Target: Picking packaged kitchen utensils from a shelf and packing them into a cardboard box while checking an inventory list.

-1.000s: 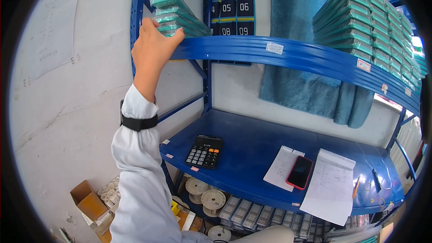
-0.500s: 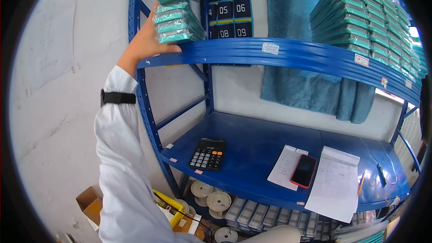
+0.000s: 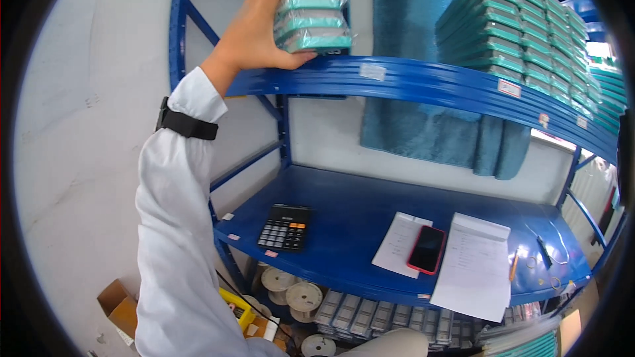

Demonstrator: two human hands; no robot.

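Observation:
My left hand (image 3: 261, 30) is raised at the upper blue shelf (image 3: 423, 78), closed round a stack of teal packs in clear plastic (image 3: 314, 20). The thumb lies under the lowest pack and the fingers reach up the left side, their tips partly hidden at the top. The stack is just over the shelf's front edge; I cannot tell whether it touches. A larger pile of similar teal packs (image 3: 512, 33) stands on the right of this shelf. My right hand is not in view.
The lower blue shelf (image 3: 337, 225) holds a black calculator (image 3: 286, 228), a red-edged phone (image 3: 426, 250), paper sheets (image 3: 473, 264) and an orange pencil (image 3: 514, 266). White spools (image 3: 304, 296) and grey packs (image 3: 364, 314) sit beneath. A blue upright (image 3: 177, 26) stands left; a cardboard box (image 3: 119, 307) is lower left.
My left hand has moved right along the upper shelf with the teal stack, away from the left upright. The whole view has shifted slightly to the right.

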